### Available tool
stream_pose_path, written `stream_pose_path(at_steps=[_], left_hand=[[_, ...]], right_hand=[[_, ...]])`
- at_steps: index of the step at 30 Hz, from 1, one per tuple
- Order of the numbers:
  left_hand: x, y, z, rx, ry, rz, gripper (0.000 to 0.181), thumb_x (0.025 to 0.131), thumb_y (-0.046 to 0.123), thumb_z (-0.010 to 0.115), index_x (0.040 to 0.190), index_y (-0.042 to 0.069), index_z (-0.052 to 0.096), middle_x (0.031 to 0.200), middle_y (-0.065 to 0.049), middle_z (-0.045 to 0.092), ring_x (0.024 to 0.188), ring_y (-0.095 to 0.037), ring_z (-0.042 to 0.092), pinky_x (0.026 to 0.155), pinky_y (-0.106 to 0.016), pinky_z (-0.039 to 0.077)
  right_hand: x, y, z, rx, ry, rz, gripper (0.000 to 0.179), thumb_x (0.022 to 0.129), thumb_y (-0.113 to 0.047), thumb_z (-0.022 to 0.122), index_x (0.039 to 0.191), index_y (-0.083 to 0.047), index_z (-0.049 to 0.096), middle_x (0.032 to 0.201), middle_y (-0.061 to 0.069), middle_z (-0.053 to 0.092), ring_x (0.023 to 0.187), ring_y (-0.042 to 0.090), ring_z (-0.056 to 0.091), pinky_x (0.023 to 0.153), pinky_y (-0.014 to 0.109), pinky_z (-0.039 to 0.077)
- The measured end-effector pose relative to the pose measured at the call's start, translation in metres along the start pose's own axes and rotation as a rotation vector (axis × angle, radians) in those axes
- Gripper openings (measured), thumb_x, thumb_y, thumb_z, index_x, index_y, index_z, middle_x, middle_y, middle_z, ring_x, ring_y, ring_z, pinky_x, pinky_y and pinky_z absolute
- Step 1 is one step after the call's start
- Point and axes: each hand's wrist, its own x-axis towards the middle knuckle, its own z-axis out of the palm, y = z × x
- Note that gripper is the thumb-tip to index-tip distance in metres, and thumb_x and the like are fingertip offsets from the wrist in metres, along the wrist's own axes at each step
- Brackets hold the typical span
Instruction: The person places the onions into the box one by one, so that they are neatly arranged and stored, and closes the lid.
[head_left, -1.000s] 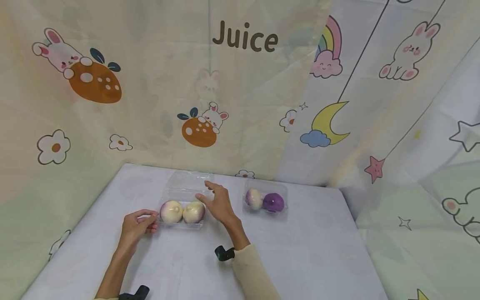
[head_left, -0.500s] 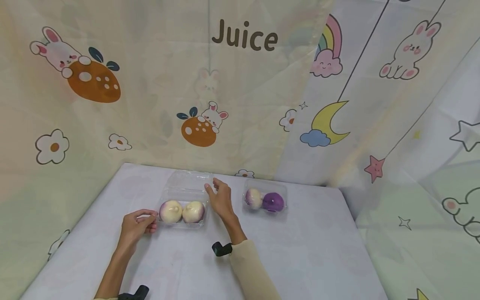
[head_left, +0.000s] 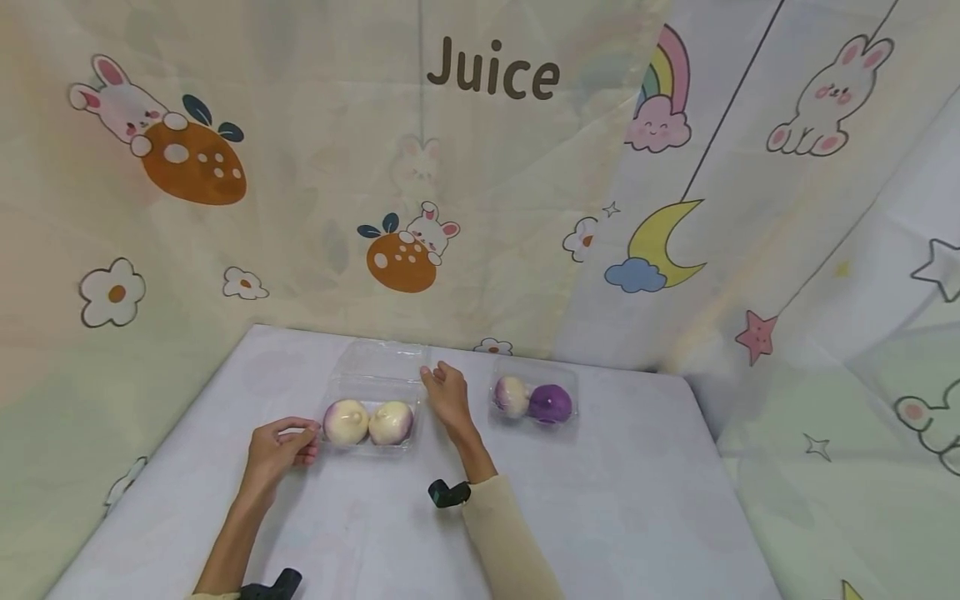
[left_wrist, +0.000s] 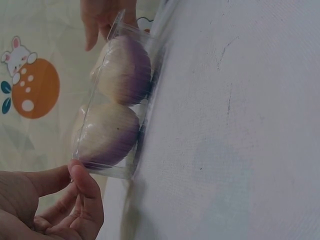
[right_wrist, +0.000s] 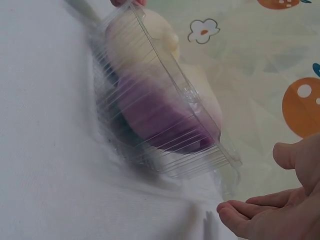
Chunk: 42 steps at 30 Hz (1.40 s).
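Two white-and-purple turnips [head_left: 391, 422] sit side by side in a clear plastic clamshell box [head_left: 375, 451], whose lid [head_left: 386, 362] lies folded back toward the wall. At the box's left end, my left hand [head_left: 276, 454] pinches the rim; thumb and index finger meet on its corner [left_wrist: 76, 156] in the left wrist view. My right hand [head_left: 450, 402] is beside the hinge at the box's right end. Seen from the right wrist, that hand [right_wrist: 280, 200] has its thumb apart from its extended fingers [right_wrist: 250, 212], with nothing between them.
To the right stands a second clear box [head_left: 573, 417] holding a white-and-purple turnip [head_left: 512, 397] and a mostly purple one [head_left: 550, 404]. Both boxes are on a white-covered table [head_left: 615, 500]. A printed curtain [head_left: 300, 167] rises behind the table's back edge.
My right hand has moved rightward from above the open lid to beside the box's right end. My left hand keeps its pinch on the rim, and the turnips stay put.
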Motion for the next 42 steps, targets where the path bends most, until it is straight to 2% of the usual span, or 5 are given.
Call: stream_pose_path(at_steps=[9, 16, 27, 42], left_hand=[[0.002, 0.002, -0.001, -0.009, -0.025, -0.017, 0.034, 0.107, 0.009, 0.069, 0.127, -0.017, 0.064, 0.078, -0.003, 0.079, 0.066, -0.011, 0.074, 0.064, -0.026, 0.068], [0.0, 0.004, -0.001, -0.005, -0.025, -0.024, 0.033, 0.107, 0.009, 0.069, 0.127, -0.017, 0.064, 0.079, -0.004, 0.079, 0.066, -0.011, 0.074, 0.065, -0.026, 0.068], [0.003, 0.001, -0.003, -0.016, -0.03, -0.012, 0.033, 0.107, 0.01, 0.07, 0.126, -0.016, 0.065, 0.079, -0.002, 0.079, 0.067, -0.009, 0.074, 0.064, -0.024, 0.067], [0.001, 0.003, -0.001, -0.012, -0.022, -0.025, 0.032, 0.107, 0.009, 0.069, 0.126, -0.017, 0.064, 0.078, -0.004, 0.079, 0.066, -0.01, 0.073, 0.064, -0.025, 0.067]], right_hand=[[0.003, 0.004, -0.001, 0.035, -0.029, 0.027, 0.063, 0.113, -0.031, 0.058, 0.153, 0.016, 0.049, 0.148, 0.033, 0.064, 0.145, 0.045, 0.06, 0.127, 0.054, 0.047], [0.006, 0.01, 0.0, 0.066, -0.047, 0.027, 0.062, 0.112, -0.03, 0.059, 0.151, 0.018, 0.05, 0.153, 0.035, 0.058, 0.148, 0.047, 0.057, 0.128, 0.054, 0.046], [0.007, 0.009, 0.002, 0.103, -0.061, 0.031, 0.058, 0.113, -0.028, 0.057, 0.15, 0.016, 0.052, 0.154, 0.033, 0.058, 0.149, 0.044, 0.056, 0.129, 0.051, 0.044], [0.007, 0.004, -0.001, 0.237, -0.086, 0.027, 0.057, 0.114, -0.028, 0.058, 0.154, 0.013, 0.051, 0.151, 0.032, 0.062, 0.14, 0.042, 0.065, 0.126, 0.051, 0.049]])
